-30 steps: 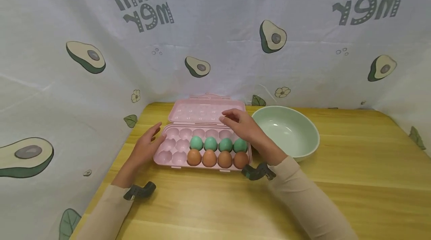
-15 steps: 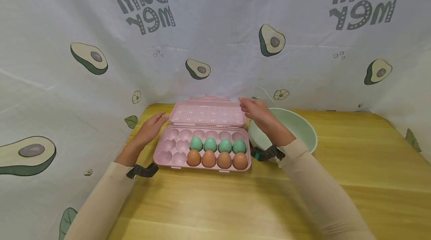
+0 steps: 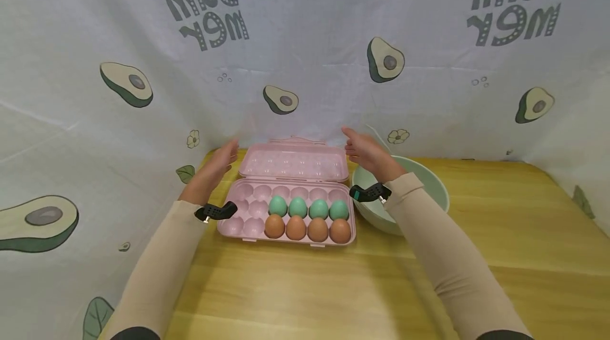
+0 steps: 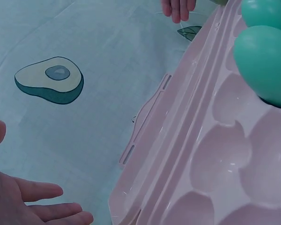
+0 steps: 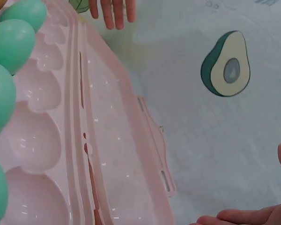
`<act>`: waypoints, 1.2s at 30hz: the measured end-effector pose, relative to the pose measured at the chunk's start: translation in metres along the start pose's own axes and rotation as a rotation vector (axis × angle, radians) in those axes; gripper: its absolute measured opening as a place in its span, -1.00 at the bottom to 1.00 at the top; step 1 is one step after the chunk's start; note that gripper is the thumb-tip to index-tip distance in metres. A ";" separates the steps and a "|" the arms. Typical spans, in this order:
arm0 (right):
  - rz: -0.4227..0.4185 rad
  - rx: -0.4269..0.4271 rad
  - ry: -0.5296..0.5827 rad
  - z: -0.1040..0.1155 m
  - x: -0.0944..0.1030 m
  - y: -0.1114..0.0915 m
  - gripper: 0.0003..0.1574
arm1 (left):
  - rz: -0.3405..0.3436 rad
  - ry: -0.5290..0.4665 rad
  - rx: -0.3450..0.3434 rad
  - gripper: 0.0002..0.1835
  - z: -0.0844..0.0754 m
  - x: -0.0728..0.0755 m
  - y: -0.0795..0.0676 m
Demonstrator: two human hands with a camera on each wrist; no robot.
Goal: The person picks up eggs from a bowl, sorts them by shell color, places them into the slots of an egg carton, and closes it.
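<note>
A pink plastic egg carton (image 3: 253, 227) lies open on the table, its lid (image 3: 293, 162) folded back toward the curtain. Several brown eggs (image 3: 296, 227) fill the front row from the right, with several green eggs (image 3: 297, 207) in the middle row behind them. Cups in the back row and at the left end hold nothing. Beside the lid's left end is my left hand (image 3: 216, 168), fingers extended and holding nothing. My right hand (image 3: 370, 154) is at the lid's right end, also without anything in it, fingers straight. Both wrist views show the hands apart from the lid.
A pale green bowl (image 3: 425, 180) stands right of the carton, partly covered by my right forearm. Close behind the lid hangs a white curtain (image 3: 324, 101) printed with avocados, which also runs along the left side. The wooden table (image 3: 286, 282) extends to the front and right.
My right hand has moved from above the carton's back row to the lid's right end. My left hand has gone from the carton's left edge to the lid's left end.
</note>
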State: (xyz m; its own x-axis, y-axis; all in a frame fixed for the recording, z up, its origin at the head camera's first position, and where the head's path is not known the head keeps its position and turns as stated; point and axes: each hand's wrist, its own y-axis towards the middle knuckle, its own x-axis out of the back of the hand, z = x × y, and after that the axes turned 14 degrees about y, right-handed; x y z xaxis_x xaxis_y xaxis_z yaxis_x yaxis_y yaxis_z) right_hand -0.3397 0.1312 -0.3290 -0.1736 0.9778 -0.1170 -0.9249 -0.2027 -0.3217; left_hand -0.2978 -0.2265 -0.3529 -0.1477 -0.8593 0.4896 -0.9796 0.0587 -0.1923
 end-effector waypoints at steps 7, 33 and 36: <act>-0.036 -0.040 0.023 0.000 0.003 0.018 -0.07 | -0.002 -0.058 0.096 -0.20 -0.008 -0.003 0.018; 0.020 -0.239 0.081 -0.007 0.008 0.056 0.09 | 0.058 -0.171 0.250 -0.16 -0.006 -0.016 0.051; 0.001 -0.233 0.070 -0.008 0.007 0.057 0.08 | 0.061 -0.165 0.244 -0.16 -0.006 -0.017 0.052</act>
State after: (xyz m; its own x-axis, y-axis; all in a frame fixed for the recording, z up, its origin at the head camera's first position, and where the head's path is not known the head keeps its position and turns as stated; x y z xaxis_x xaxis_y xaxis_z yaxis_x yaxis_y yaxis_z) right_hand -0.3913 0.1263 -0.3560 -0.1431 0.9733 -0.1796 -0.8202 -0.2182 -0.5288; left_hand -0.3469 -0.2058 -0.3662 -0.1620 -0.9300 0.3298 -0.9048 0.0066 -0.4259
